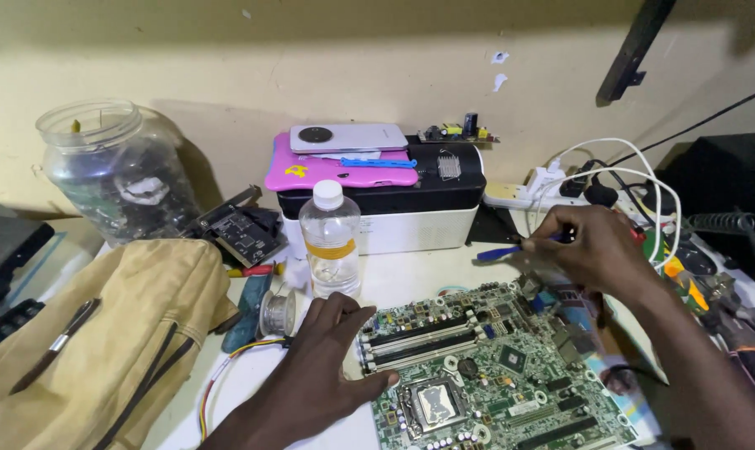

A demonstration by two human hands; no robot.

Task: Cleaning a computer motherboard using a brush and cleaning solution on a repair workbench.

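The left hand [315, 367] lies flat, fingers spread, pressing the near left edge of the green motherboard [485, 367] on the white table [411, 279]. The right hand [594, 246] pinches a blue-handled tool [510, 248] over the board's far edge. I think the board is being steadied for careful tip work. Behind stands a clear bottle [331, 242] with a yellow band, then a black-and-white box [394, 208] under a pink case [340, 171].

A clear plastic bottle [330, 242] stands on the table in front of the white and black box-shaped machine, wearing a narrow orange-yellow label band [330, 248] around its middle. A small yellow sticker [296, 171] sits on the pink case lying atop that machine.
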